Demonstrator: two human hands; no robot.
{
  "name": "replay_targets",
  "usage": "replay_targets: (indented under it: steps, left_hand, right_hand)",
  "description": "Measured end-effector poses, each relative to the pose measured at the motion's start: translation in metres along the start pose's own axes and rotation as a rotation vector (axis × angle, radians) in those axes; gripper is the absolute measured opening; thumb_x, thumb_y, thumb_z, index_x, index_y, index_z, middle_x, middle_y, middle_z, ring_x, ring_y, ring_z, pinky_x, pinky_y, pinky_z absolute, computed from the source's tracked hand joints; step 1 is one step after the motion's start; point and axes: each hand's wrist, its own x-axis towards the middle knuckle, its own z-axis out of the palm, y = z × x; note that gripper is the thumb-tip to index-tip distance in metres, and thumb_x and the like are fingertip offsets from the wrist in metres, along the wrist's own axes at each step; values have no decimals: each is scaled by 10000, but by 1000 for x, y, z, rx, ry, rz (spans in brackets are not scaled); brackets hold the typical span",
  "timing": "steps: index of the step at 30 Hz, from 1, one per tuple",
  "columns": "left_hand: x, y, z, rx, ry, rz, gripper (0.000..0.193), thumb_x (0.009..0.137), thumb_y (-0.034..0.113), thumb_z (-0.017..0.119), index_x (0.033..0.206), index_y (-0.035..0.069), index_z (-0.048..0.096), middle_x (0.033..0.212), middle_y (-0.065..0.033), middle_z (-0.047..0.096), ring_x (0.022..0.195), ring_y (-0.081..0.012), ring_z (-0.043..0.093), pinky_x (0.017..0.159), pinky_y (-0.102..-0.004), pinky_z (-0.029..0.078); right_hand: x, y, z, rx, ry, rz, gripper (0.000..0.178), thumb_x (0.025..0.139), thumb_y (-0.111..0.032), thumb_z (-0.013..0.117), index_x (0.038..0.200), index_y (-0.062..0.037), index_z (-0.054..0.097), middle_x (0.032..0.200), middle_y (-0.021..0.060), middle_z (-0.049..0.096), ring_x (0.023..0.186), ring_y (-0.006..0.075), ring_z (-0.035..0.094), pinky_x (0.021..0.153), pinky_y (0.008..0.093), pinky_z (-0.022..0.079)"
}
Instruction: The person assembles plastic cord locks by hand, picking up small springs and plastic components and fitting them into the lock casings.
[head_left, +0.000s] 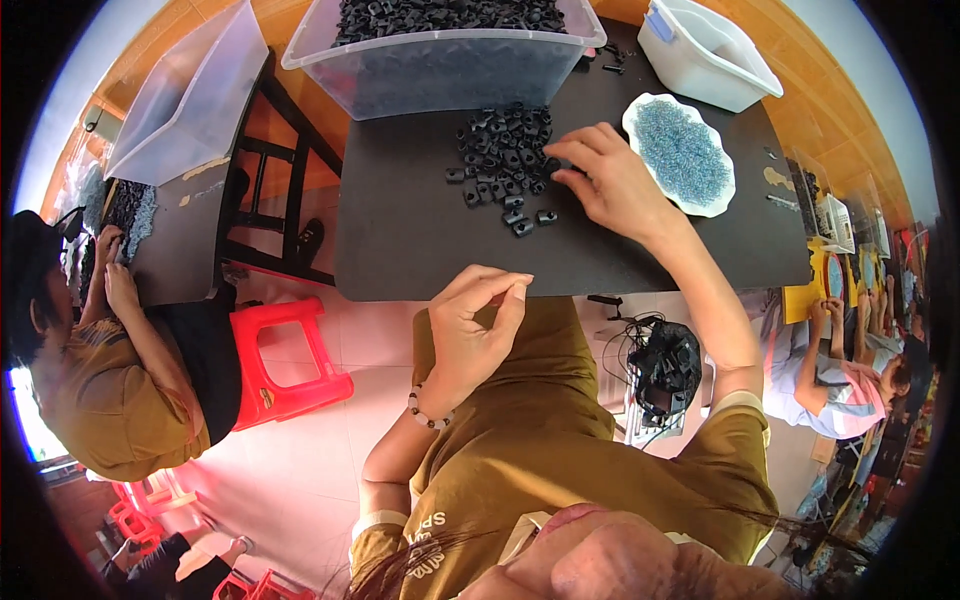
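A heap of small black plastic parts (503,150) with holes through them lies on the dark table; several lie loose at its near side. My right hand (612,185) reaches over the table to the right edge of this heap, its thumb and forefinger closing around one black plastic part (560,164). At the table's near edge, over my lap, my left hand (478,325) is held in a pinch, thumb tip against forefinger tip. Whatever those fingertips hold, if anything, is too small to make out.
Behind the heap stands a clear plastic bin (445,75) full of black parts. A white scalloped dish (712,205) of small bluish pieces sits to the right, near a white tub (700,65). A red stool (290,360) and a seated co-worker (110,390) are at left.
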Motion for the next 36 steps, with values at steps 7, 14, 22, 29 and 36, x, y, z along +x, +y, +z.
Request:
replay_targets:
  steps: [7, 14, 22, 29, 36]
  left_hand:
    - [-2, -1, 0, 22, -4, 6, 115, 897, 19, 674, 962, 22, 770, 876, -63, 705, 746, -92, 613, 685, -232, 498]
    - [4, 5, 2, -15, -12, -55, 127, 921, 45, 667, 994, 15, 767, 883, -58, 699, 748, -79, 601, 679, -225, 488]
    - [7, 5, 2, -60, 10, -72, 136, 932, 57, 666, 1010, -3, 759, 881, -54, 688, 730, -57, 583, 641, -203, 467]
    - [7, 7, 4, 3, -21, -58, 150, 942, 86, 665, 1035, 14, 758, 895, -57, 692, 722, -64, 596, 648, -205, 483]
    - [13, 8, 4, -83, -53, -82, 222, 961, 100, 655, 1158, 14, 711, 936, -35, 683, 773, -51, 596, 689, -204, 492]
  right_hand:
    - [-2, 4, 8, -56, -117, 51, 182, 850, -103, 684, 1025, -53, 679, 1022, 114, 647, 994, 313, 582, 871, 417, 474]
    - [-5, 5, 15, -39, -37, 29, 129, 857, -102, 679, 972, -58, 640, 940, 110, 631, 948, 313, 579, 825, 423, 461]
    - [-4, 1, 13, -118, -29, 4, 112, 873, -110, 668, 965, -58, 632, 929, 102, 626, 912, 302, 573, 786, 414, 425]
    - [-8, 1, 11, -71, -6, -18, 154, 854, -125, 690, 983, -59, 639, 985, 94, 629, 959, 302, 568, 811, 408, 427]
    - [-11, -12, -5, 48, 55, 13, 160, 828, -93, 709, 946, -64, 606, 879, 84, 631, 863, 302, 575, 761, 409, 422]
